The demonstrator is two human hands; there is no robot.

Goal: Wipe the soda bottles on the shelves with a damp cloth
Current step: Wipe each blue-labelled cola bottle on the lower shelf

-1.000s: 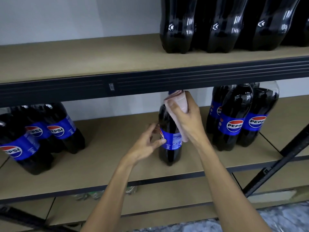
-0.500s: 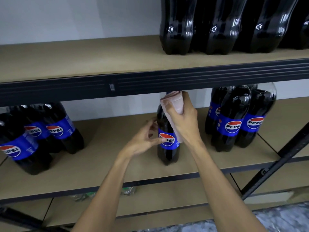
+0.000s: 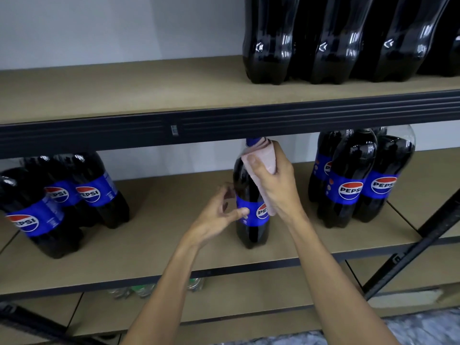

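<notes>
Head: right hand (image 3: pixel 276 188), cloth (image 3: pixel 265 155) on bottle (image 3: pixel 251 230)

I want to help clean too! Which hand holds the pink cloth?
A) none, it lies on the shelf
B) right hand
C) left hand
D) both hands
B: the right hand grips the pink cloth against the neck of the middle bottle; the left hand holds its label.
</notes>
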